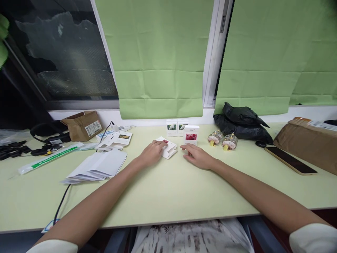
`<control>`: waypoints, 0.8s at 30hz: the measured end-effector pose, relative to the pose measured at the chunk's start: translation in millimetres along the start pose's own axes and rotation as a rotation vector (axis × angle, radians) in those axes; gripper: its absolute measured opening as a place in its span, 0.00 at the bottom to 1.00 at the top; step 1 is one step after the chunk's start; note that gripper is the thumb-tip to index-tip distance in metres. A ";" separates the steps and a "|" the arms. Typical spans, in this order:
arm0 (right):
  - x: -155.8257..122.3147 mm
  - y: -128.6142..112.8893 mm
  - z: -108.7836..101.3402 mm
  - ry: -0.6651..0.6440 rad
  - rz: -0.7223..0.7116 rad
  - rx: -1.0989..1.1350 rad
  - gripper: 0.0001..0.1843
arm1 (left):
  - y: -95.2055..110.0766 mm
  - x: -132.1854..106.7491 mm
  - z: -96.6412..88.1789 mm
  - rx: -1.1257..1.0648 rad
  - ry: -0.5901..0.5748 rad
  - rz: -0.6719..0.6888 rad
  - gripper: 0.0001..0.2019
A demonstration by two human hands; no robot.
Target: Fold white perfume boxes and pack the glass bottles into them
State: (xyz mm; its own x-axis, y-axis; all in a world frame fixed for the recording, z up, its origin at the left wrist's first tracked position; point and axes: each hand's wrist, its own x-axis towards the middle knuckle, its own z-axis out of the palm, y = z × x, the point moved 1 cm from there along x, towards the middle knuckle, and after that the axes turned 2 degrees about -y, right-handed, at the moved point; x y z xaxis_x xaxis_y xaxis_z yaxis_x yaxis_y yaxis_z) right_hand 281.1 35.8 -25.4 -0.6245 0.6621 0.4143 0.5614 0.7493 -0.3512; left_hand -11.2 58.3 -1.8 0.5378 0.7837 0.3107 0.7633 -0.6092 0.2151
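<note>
My left hand is at the left edge of a small flattened white carton with a red picture, its fingers closed over that edge. The carton lies on the table, its flaps towards the right. My right hand rests on the table with its fingers apart, holding nothing. Just behind it stands an upright white box with a red flower picture, its lower part partly hidden by the fingers. Two white boxes with white-flower pictures stand side by side farther back.
At the left are stacked white folded sheets, flat cartons, a cable and a brown box. To the right stand two ornate glass bottles, a black plastic bag, a phone and a large brown package.
</note>
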 end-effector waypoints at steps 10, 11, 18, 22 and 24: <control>2.2 -0.5 1.1 0.005 0.040 0.117 0.27 | 23.7 -4.7 -12.0 -0.232 -0.168 0.138 0.27; 2.4 -1.1 1.5 0.005 0.035 0.133 0.26 | 24.9 -4.6 -14.0 -0.220 -0.178 0.140 0.28; 4.4 -0.6 7.9 0.039 0.096 0.270 0.23 | 17.8 -4.0 -25.7 -0.273 -0.286 0.144 0.35; 4.9 -2.6 4.8 0.114 0.104 0.319 0.20 | 16.7 -2.9 -19.5 -0.347 -0.235 0.172 0.35; 4.7 -4.6 2.0 0.133 0.101 0.307 0.18 | 17.0 -2.8 -16.1 -0.375 -0.235 0.170 0.34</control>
State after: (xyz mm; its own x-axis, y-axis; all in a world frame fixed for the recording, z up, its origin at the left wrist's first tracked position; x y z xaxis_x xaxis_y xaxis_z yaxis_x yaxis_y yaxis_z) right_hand 274.5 35.5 -23.5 -0.4869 0.7405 0.4632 0.4144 0.6627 -0.6238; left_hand -5.4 43.8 15.8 0.7432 0.6492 0.1620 0.4990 -0.6991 0.5122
